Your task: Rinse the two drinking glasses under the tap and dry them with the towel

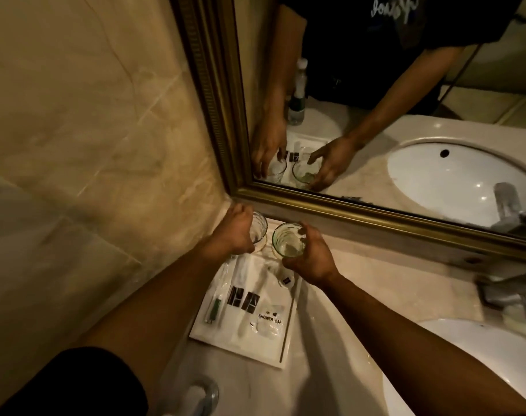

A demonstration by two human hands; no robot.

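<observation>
Two clear drinking glasses stand upright on the marble counter, close under the mirror frame in the corner. My left hand grips the left glass from its left side. My right hand is curled round the right glass, whose open mouth faces up and shows a greenish rim. The tap stands at the right edge, over the white sink. No towel is in view.
A white tray with wrapped toiletries and a shower cap packet lies just in front of the glasses. A gold-framed mirror runs along the back. A marble wall closes the left side. A bottle cap shows at the bottom edge.
</observation>
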